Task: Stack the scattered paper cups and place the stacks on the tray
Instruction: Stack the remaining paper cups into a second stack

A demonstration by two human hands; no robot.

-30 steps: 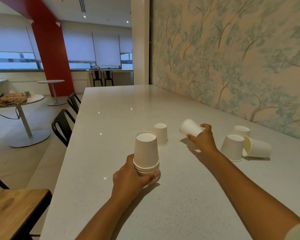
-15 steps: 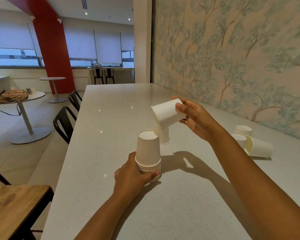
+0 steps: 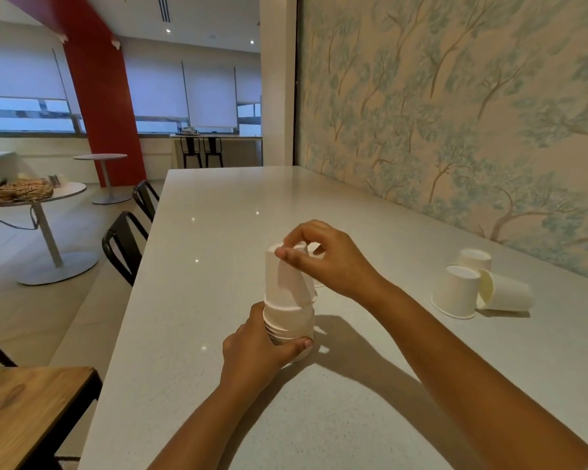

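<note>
The long white table (image 3: 370,418) carries the work, and no tray shows anywhere in view, so carrying the stacks over is a later matter. The step in hand, as I judge it, is seating one more inverted cup on the stack (image 3: 287,322), which stands near the table's middle, just in front of the person. To do it well, the cup should come down straight along the stack's axis, its rim settling evenly all round rather than catching on one side, and the base should be held firm so the column does not tip. The left hand (image 3: 257,351) wraps its fingers and thumb around the stack's lower rims, gripping it against the table. The top cup (image 3: 286,281) sits mouth-down over the stack, seemingly not yet pressed fully home. The right hand (image 3: 326,257) pinches that cup's upturned base with curled fingertips, narrow and closed on it. Off to the right, well apart, three loose cups (image 3: 479,286) wait, two inverted and one on its side, touching one another.
</note>
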